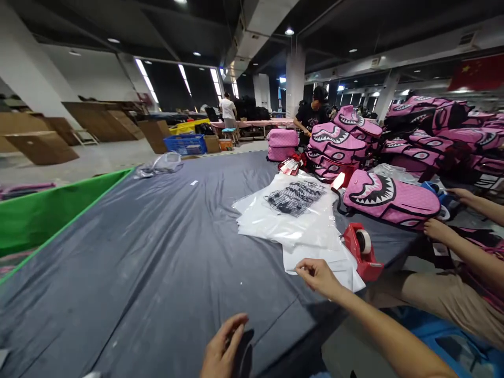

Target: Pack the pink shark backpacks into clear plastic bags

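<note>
Stack of white plastic bags (293,224) on grey table (173,252) beside red tape dispenser (366,266), probably light, limp, slippery, best pinched at near edge, right hand (318,277) there, digits drawn together, cannot tell if gripping, left hand (223,349) loosely spread.

Workshop background check: crates, cardboard and a big flag

So off to the left there's a green fabric bin (59,210), with a brown cardboard sheet (41,147) on the floor past it. Further back, a blue crate (185,145) sits just beside a small carton (212,143). Someone in a white top (227,109) is over by a blue stool (228,130). Pale pillar (295,79) mid-room, chunky duct (260,26) overhead, red flag with yellow stars (478,73) up on the right.
</note>
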Demonstrator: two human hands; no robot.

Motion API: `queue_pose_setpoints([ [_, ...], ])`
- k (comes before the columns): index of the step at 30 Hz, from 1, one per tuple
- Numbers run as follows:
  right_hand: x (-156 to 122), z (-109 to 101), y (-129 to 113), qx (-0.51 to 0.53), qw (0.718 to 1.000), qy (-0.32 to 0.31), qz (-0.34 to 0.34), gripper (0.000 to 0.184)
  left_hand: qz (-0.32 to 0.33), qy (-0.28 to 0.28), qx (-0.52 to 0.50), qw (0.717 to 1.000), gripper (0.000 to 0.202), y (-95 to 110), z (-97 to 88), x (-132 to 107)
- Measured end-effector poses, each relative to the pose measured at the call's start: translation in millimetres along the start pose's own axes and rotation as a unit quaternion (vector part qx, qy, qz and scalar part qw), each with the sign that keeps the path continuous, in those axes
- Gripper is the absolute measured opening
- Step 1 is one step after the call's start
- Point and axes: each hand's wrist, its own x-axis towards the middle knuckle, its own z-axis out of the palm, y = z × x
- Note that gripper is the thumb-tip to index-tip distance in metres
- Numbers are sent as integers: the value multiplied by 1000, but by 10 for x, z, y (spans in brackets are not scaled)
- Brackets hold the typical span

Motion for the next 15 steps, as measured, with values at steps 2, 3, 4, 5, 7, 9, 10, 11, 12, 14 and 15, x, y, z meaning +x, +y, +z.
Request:
queue_pose_setpoints([
  [2,292,-168,-24,-33,999,-8,-26,29,46,-16,43,998,50,129,109,449],
  [3,452,-259,-26,-51,998,-17,-37,28,75,-16,63,995,47,212,196,686],
  [4,625,-361,-22,-69,996,-26,-45,26,104,-21,81,991,45,304,300,927],
  [5,812,-477,-12,-89,994,-32,-46,24,134,-27,97,986,42,398,413,1167],
  [7,1227,-769,24,-157,987,-23,-21,21,186,-34,129,973,40,552,634,1617],
  [9,1672,-1155,73,-261,964,8,37,21,216,-25,165,962,38,592,801,1978],
  [10,1896,-1383,98,-312,947,26,68,21,220,-14,185,958,38,551,853,2110],
  [11,2114,-1627,122,-355,929,45,93,21,217,-3,205,954,37,468,884,2206],
  [12,2324,-1882,146,-387,913,64,113,21,212,10,223,951,37,349,898,2267],
  [14,2708,-2394,188,-426,888,99,142,20,219,22,252,942,33,59,895,2306],
  [15,2882,-2637,206,-443,875,115,159,19,228,29,259,938,30,-78,885,2296],
])
